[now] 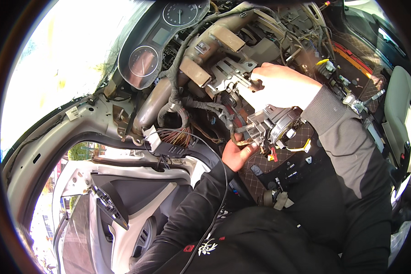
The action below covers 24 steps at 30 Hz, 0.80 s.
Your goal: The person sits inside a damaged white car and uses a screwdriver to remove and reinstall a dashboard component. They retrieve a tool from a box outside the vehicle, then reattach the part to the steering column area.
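Note:
A stripped car dashboard lies before me. My left hand (237, 155) reaches under the steering column (267, 125), its thumb and fingers closed around the end of a taped wiring harness (226, 118) beside the column. My right hand (283, 84), washed out by sunlight, is above the column with its fingers curled in, close to a metal mounting bracket (230, 75). What its fingertips hold, if anything, is hidden. The round black column-switch unit (287, 125) faces me, with a yellow connector (307, 145) and a red connector (272, 155) hanging below.
A metal crossbeam (153, 107) runs behind, under the instrument cluster (157, 41). Cut-looking wire ends (176, 134) and a white connector (153, 139) hang at left. A thin black cable (226, 182) crosses my left arm. Loose screws (291, 175) lie on the floor; a door (137, 205) stands open.

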Available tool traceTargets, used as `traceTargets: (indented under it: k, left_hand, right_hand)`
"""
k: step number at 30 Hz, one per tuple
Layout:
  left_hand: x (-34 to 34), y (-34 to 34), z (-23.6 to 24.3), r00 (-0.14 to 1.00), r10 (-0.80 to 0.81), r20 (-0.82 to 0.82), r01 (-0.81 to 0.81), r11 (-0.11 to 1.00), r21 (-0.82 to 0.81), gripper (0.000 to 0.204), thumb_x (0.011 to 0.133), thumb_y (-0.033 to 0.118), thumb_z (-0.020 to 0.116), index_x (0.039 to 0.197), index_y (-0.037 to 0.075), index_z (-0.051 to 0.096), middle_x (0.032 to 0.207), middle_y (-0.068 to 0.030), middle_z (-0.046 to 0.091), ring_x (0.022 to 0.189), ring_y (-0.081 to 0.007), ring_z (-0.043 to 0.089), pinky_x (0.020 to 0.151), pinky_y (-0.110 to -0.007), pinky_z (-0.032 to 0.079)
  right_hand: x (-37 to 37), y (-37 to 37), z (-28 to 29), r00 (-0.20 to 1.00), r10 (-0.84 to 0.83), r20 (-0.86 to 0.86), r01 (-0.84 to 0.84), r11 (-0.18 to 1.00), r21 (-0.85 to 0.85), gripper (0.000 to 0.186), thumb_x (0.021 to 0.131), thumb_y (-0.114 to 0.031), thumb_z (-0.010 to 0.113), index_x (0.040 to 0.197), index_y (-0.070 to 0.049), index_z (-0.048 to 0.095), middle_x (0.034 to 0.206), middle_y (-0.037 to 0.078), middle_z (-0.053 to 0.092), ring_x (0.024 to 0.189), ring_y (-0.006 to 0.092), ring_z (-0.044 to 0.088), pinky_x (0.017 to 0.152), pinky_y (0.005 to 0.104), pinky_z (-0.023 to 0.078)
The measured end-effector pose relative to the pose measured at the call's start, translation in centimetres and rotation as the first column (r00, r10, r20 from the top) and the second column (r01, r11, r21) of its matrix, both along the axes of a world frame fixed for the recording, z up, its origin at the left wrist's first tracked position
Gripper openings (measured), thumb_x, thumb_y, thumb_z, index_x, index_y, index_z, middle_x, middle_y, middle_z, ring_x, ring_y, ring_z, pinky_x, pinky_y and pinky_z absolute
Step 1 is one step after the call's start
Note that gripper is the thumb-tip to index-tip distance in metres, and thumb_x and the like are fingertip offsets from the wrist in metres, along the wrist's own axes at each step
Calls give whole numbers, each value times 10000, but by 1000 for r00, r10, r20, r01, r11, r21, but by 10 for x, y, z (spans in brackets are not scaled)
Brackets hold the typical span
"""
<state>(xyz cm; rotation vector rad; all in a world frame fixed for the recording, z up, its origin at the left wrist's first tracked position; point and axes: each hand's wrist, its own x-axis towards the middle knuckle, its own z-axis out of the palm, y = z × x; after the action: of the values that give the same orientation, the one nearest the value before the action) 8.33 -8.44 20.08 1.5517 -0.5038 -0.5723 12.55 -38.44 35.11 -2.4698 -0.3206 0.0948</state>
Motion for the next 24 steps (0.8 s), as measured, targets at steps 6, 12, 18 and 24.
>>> traceTargets:
  k: [6,12,18,24]
  left_hand:
    - [18,-3,21,945,-102,-311,103,995,-14,424,1060,201,800,1373,-37,642,1207,-122,767,1090,-225,758,973,-373,615]
    - [28,-12,8,876,35,-481,24,993,117,267,976,45,785,1218,-20,694,1000,-130,795,838,-277,818,785,-373,636]
    - [53,-16,-46,967,230,111,-251,935,249,322,958,-58,739,1269,-11,671,973,-119,790,758,-201,763,639,-342,589]
    - [69,-3,-86,925,83,372,-203,934,295,497,963,11,765,1405,-30,541,1042,-162,790,833,-247,762,761,-407,613]
  right_hand:
    - [4,2,-3,999,18,43,-14,996,-83,518,948,-436,780,1196,12,700,1157,200,669,1089,378,701,955,467,576]
    - [3,2,-8,997,-6,74,11,997,-73,507,953,-427,786,1193,10,695,1160,211,678,1097,379,699,967,463,581]
    - [6,-1,-17,980,14,200,-12,1000,-11,570,909,-418,838,1245,16,687,1155,219,679,1090,411,706,953,478,587]
    - [-1,6,-4,989,-73,126,80,995,-54,618,898,-435,853,1278,19,674,1152,217,680,1080,425,707,952,501,583]
